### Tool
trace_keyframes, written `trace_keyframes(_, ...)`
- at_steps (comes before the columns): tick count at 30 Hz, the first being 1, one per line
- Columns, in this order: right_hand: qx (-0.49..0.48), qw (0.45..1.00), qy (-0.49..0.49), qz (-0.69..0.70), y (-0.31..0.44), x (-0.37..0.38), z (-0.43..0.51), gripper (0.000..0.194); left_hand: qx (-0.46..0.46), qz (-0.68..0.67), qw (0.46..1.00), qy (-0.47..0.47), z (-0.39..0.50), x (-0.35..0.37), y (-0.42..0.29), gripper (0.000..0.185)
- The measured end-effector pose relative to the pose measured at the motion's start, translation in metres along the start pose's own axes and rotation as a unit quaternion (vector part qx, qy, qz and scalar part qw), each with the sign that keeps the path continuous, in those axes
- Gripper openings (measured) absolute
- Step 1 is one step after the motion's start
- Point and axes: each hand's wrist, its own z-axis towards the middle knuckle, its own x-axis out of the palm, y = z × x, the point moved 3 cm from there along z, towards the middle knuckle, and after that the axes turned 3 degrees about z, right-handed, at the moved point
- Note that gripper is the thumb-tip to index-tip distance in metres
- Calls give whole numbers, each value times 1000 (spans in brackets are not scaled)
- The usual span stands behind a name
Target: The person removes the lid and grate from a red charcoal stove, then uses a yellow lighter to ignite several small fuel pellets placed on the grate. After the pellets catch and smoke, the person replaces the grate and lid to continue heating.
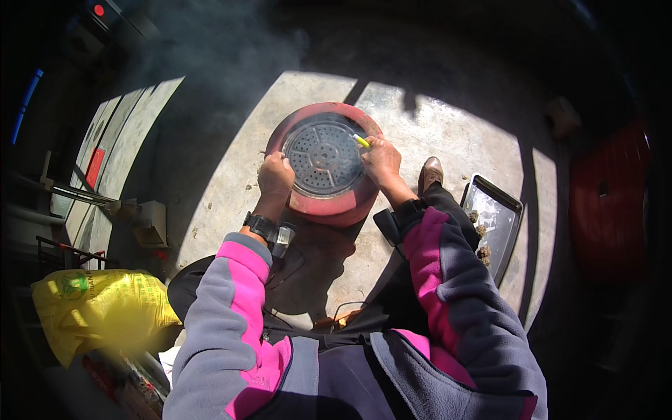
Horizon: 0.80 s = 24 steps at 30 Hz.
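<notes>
A round red body (336,207), standing on the concrete floor, carries a perforated metal steamer plate (318,157) on its top. Wisps of smoke drift over it. My right hand (381,161), at the plate's right edge, is closed around a slim yellow-green stick (361,140) with a pale tip; whether it is a pen or a lighter is unclear. On the opposite side, my left hand (276,174) is curled into a fist against the left edge of the plate. Its fingertips are hidden, so I cannot tell whether it grips the rim.
A dark metal tray (499,231) with several brown lumps (480,230) along its side lies right of my shoe (432,170). To the left are a yellow printed plastic bag (105,294) and a cardboard box (150,224). Smoke (226,58) hangs beyond the red body.
</notes>
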Motion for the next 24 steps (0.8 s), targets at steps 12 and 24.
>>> trace_keyframes(12, 20, 1000, 6, 12, 4, -7, -3, 15, -7, 26, 999, 19, -2, -7, -3, 10)
trace_keyframes(24, 38, 999, 5, 13, 1, -8, -3, 18, -16, 94, 994, 52, -2, -1, -4, 17)
